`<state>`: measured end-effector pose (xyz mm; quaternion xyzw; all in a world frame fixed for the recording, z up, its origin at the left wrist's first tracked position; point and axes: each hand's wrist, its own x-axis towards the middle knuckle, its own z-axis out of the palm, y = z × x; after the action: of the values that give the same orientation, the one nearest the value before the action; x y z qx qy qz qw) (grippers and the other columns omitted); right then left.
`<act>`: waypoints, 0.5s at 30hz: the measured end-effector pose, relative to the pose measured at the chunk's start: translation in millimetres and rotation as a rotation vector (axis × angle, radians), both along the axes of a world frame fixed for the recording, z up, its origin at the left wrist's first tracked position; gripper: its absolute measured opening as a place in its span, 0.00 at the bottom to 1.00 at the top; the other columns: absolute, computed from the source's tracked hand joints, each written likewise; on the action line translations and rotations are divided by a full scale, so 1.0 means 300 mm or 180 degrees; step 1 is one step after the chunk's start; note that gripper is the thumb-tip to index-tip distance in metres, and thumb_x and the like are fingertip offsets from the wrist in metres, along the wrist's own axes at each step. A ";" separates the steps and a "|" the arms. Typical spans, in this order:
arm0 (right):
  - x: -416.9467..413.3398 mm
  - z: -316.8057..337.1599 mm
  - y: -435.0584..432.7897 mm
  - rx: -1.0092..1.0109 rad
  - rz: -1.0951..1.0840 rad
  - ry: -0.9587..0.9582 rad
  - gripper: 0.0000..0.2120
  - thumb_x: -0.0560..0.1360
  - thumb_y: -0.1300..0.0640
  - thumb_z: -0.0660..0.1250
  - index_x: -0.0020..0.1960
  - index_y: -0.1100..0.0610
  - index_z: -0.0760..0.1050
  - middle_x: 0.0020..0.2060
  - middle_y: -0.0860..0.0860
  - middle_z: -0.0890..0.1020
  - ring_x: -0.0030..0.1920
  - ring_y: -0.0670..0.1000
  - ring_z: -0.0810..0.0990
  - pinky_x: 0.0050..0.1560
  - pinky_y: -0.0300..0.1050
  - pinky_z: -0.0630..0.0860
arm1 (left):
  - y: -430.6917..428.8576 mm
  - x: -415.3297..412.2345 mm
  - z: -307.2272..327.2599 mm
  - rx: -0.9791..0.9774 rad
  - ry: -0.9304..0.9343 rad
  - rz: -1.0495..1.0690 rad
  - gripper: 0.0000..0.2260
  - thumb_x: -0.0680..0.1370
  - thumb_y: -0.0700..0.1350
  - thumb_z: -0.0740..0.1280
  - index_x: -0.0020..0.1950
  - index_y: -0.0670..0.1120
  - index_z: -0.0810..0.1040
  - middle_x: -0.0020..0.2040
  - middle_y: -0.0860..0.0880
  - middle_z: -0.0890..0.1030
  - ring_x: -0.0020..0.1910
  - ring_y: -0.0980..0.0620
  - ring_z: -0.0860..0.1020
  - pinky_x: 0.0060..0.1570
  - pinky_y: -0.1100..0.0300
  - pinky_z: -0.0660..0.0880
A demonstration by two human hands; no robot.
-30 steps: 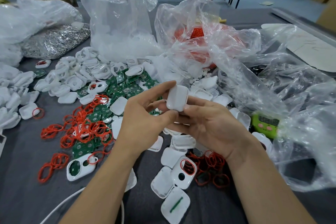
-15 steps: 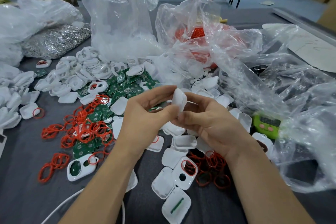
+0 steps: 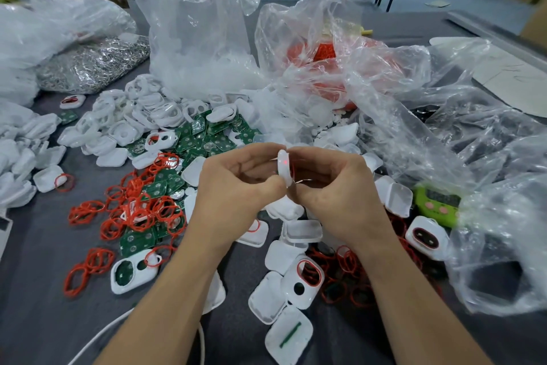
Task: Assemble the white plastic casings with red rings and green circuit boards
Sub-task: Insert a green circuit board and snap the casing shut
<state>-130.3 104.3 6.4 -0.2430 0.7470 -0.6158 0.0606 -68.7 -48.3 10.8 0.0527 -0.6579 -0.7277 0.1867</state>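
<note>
A white plastic casing (image 3: 283,167) stands on edge between my two hands at the centre of the view, a small red glow on its rim. My left hand (image 3: 236,187) pinches it from the left with curled fingers and thumb. My right hand (image 3: 334,187) grips it from the right; a trace of red ring shows at its fingertips. Loose red rings (image 3: 139,210) lie in a heap to the left, mixed with green circuit boards (image 3: 207,136). More white casings (image 3: 118,124) are piled behind them.
Finished and open casings (image 3: 302,278) lie on the dark table (image 3: 38,320) below my hands, over more red rings (image 3: 349,276). Crumpled clear bags (image 3: 444,133) fill the right and back. A green timer (image 3: 435,201) sits at right. A white cable (image 3: 97,338) runs at bottom left.
The casing has turned from face-on to edge-on between my hands. Both hands have closed in around it and now curl tighter.
</note>
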 end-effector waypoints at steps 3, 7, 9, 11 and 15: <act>0.010 0.000 -0.006 0.0053 -0.0199 0.0324 0.16 0.72 0.59 0.77 0.56 0.45 0.85 0.45 0.40 0.88 0.46 0.43 0.87 0.49 0.42 0.84 | 0.002 -0.001 0.006 0.0086 0.0003 -0.0055 0.14 0.71 0.34 0.74 0.53 0.47 0.87 0.48 0.46 0.88 0.50 0.50 0.87 0.47 0.65 0.80; 0.023 -0.003 -0.015 0.0423 -0.0676 0.0746 0.14 0.69 0.59 0.79 0.52 0.46 0.85 0.40 0.38 0.86 0.42 0.41 0.85 0.44 0.33 0.80 | 0.012 0.001 0.007 -0.0074 -0.0142 0.0072 0.13 0.72 0.38 0.75 0.49 0.55 0.89 0.46 0.50 0.88 0.46 0.55 0.87 0.42 0.66 0.80; 0.024 -0.003 -0.019 0.0525 -0.0727 0.0750 0.11 0.69 0.59 0.79 0.48 0.48 0.84 0.38 0.40 0.85 0.40 0.42 0.84 0.42 0.34 0.79 | 0.006 -0.002 -0.003 -0.0325 -0.0380 0.0310 0.13 0.74 0.38 0.76 0.48 0.57 0.89 0.43 0.52 0.88 0.40 0.59 0.85 0.32 0.66 0.78; 0.019 0.000 -0.019 0.0467 -0.0624 0.0442 0.07 0.70 0.58 0.78 0.45 0.49 0.83 0.36 0.43 0.85 0.38 0.44 0.84 0.41 0.35 0.79 | -0.001 -0.006 -0.019 -0.0649 -0.0539 0.0497 0.13 0.74 0.40 0.75 0.49 0.60 0.88 0.39 0.52 0.87 0.34 0.59 0.80 0.28 0.64 0.76; 0.005 -0.001 -0.011 0.0581 -0.0458 0.0065 0.05 0.74 0.57 0.75 0.43 0.48 0.80 0.34 0.44 0.85 0.36 0.44 0.83 0.36 0.32 0.75 | 0.003 -0.015 -0.028 -0.1028 -0.0548 0.0576 0.17 0.75 0.39 0.74 0.49 0.65 0.87 0.33 0.43 0.80 0.26 0.56 0.68 0.27 0.54 0.74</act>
<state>-128.9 101.2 6.0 -0.1886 0.8160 -0.5455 0.0305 -73.3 -47.5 2.5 0.1430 -0.7722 -0.5858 0.2004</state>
